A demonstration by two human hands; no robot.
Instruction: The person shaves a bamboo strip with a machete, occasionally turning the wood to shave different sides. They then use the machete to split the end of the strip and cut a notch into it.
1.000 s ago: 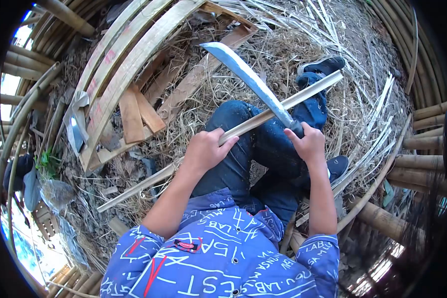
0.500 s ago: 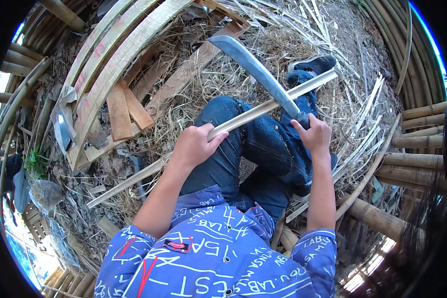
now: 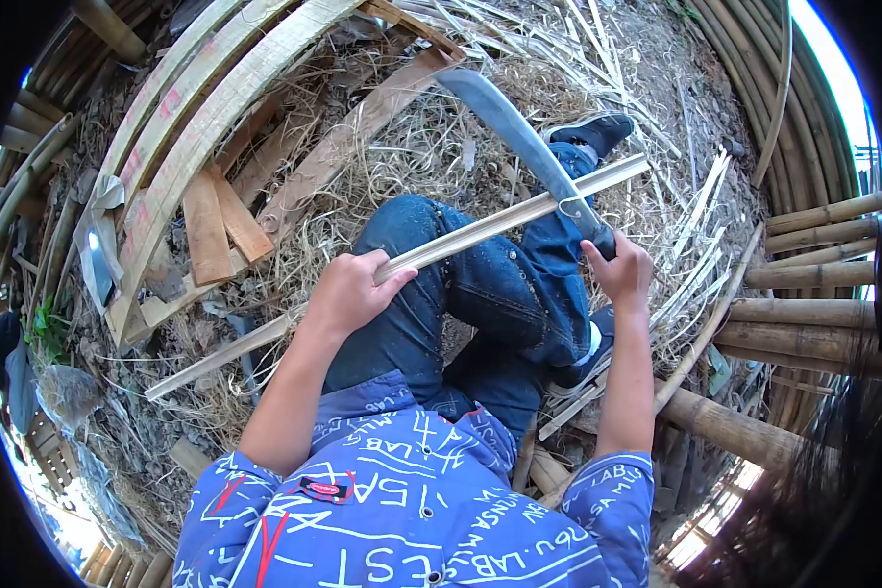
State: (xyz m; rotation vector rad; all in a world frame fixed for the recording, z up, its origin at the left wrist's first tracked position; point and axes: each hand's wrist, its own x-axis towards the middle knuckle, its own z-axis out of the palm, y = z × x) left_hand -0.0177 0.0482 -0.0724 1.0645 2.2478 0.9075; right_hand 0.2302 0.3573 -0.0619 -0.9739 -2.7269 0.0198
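Note:
My left hand [image 3: 351, 297] is closed around a long, pale split-wood or bamboo strip [image 3: 480, 227], which slants across my raised knee from lower left to upper right. My right hand [image 3: 621, 270] grips the dark handle of a machete [image 3: 519, 139], its long grey blade curving up and to the left. Near the strip's upper right end the blade crosses it. A thin curled shaving [image 3: 571, 204] shows at that crossing. The lower left end of the strip reaches past my left forearm, over the littered ground.
Long pale planks [image 3: 191, 127] lean at the upper left, beside short brown boards [image 3: 204, 227]. Curly shavings [image 3: 402, 162] cover the ground around my legs. Thin split strips [image 3: 691, 265] lie at the right, near stacked bamboo poles [image 3: 804, 312].
The machete blade has slid along the strip toward its upper right end, and a curled shaving now shows at the blade. My left hand keeps its hold; the whole view has shifted slightly.

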